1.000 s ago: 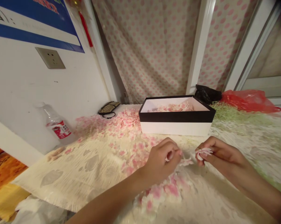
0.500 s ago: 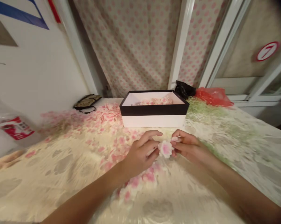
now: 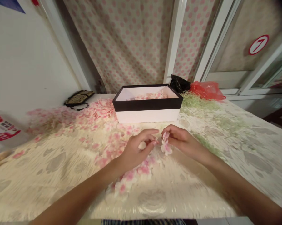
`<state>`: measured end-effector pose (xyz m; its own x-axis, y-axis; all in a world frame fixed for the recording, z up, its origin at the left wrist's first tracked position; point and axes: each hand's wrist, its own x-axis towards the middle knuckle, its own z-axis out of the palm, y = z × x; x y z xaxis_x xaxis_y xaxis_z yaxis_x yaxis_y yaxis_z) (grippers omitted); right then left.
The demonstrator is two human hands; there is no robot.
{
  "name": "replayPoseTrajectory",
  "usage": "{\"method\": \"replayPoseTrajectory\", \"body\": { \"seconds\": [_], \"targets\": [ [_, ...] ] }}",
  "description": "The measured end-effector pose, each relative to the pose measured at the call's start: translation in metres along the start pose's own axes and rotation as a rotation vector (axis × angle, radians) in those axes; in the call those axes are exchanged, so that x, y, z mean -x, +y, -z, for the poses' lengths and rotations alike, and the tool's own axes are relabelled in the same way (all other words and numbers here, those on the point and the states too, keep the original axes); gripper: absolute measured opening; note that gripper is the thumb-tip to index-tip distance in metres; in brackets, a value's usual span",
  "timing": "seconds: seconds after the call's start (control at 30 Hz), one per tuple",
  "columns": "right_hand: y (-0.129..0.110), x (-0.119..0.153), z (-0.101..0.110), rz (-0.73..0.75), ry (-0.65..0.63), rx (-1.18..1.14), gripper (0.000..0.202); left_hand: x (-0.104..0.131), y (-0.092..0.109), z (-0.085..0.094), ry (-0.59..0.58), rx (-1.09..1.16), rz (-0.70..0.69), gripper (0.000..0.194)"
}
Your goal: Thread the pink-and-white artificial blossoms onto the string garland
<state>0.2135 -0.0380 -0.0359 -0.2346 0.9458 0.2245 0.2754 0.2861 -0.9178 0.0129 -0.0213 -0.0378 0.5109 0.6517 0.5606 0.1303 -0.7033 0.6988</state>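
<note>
Right hand (image 3: 183,142) pinches pink-white blossom (image 3: 166,148), hanging 6 o'clock of fingertips. Left hand (image 3: 136,148) half-curled, index extended; can't tell if gripping. Box (image 3: 147,115) at 12 o'clock. Step, likely: handling blossom between 2 hands; next calls for light fingertip control.

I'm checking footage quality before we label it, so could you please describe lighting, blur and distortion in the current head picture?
Head view: a soft shadow falls on the tablecloth beside the right forearm; pale glare streaks its near edge; the flower in the right hand looks slightly soft; white uprights lean, like wide-angle distortion; the top-right corner is dark.
</note>
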Motion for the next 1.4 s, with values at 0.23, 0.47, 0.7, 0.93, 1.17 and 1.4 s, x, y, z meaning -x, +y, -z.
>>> {"method": "replayPoseTrajectory", "body": {
  "seconds": [0.23, 0.47, 0.7, 0.93, 1.17, 1.4],
  "targets": [
    [0.0, 0.002, 0.022, 0.09, 0.412, 0.65, 0.028, -0.002, -0.001, -0.002, -0.016, 0.253, 0.311, 0.012],
    [0.007, 0.013, 0.046, -0.288, -0.077, 1.048, 0.02, -0.005, 0.01, 0.0, -0.063, 0.381, 0.393, 0.008],
    [0.01, 0.02, 0.044, -0.32, -0.135, 1.037, 0.01, -0.003, 0.016, -0.001, -0.518, 0.26, 0.341, 0.028],
    [0.016, 0.019, 0.038, -0.252, -0.121, 1.031, 0.013, -0.014, 0.002, 0.017, -0.31, -0.232, 0.188, 0.021],
    [0.032, 0.02, 0.042, -0.251, -0.072, 1.063, 0.019, -0.011, 0.002, 0.023, -0.626, -0.265, 0.229, 0.017],
    [0.042, 0.023, 0.046, -0.148, -0.071, 1.014, 0.017, -0.011, 0.001, 0.017, -0.63, -0.161, 0.19, 0.01]
  ]
}}
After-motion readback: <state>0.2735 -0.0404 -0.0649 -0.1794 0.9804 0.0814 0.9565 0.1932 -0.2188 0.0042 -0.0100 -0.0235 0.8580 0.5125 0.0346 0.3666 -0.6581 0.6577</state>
